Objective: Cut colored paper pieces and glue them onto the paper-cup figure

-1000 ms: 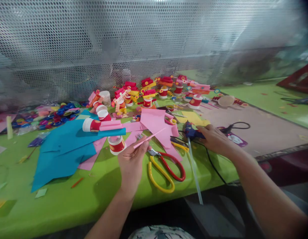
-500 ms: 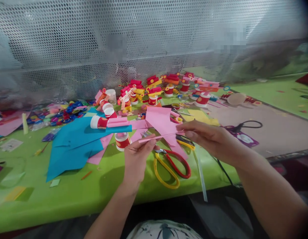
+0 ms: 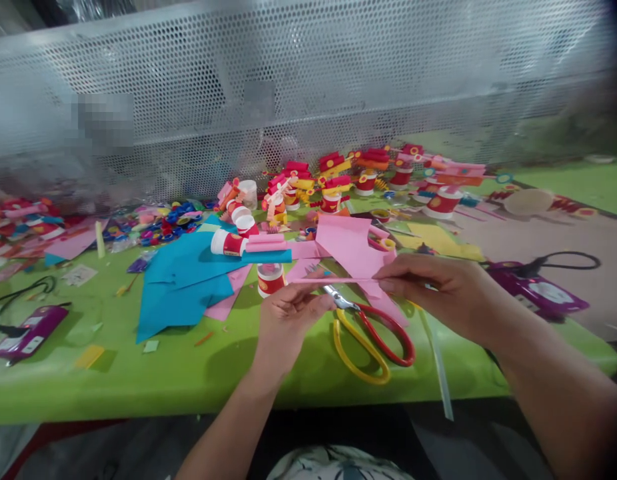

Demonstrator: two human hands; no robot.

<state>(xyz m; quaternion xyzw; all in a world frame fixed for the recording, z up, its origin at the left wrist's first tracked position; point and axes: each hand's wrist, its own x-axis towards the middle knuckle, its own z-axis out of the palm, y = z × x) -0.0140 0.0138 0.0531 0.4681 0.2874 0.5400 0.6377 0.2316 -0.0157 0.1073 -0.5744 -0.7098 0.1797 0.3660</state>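
A thin pink paper strip [image 3: 351,281] stretches level between my hands above the green table. My left hand [image 3: 291,317] supports its left end between thumb and fingers. At the right end, my right hand [image 3: 428,283] pinches it between thumb and fingertips. Scissors [image 3: 373,333] with one red and one yellow handle lie just below the strip, blades partly behind my left hand. Pink paper sheets [image 3: 344,240] rest behind the strip. A red and white paper cup [image 3: 271,280] stands upright beyond my left hand, and another cup [image 3: 228,243] lies on its side near rolled pink paper [image 3: 266,242].
Blue paper [image 3: 183,287] covers the left middle of the green table [image 3: 178,380]. Several cup-and-paper models [image 3: 333,193] stand along the back before a perforated metal screen [image 3: 308,80]. Purple corded devices [image 3: 541,290] lie at both sides. A clear strip [image 3: 438,367] overhangs the front edge.
The view has swung left, so things appear further right. The pink strip, tilted before, is now nearly level, still held by both hands.
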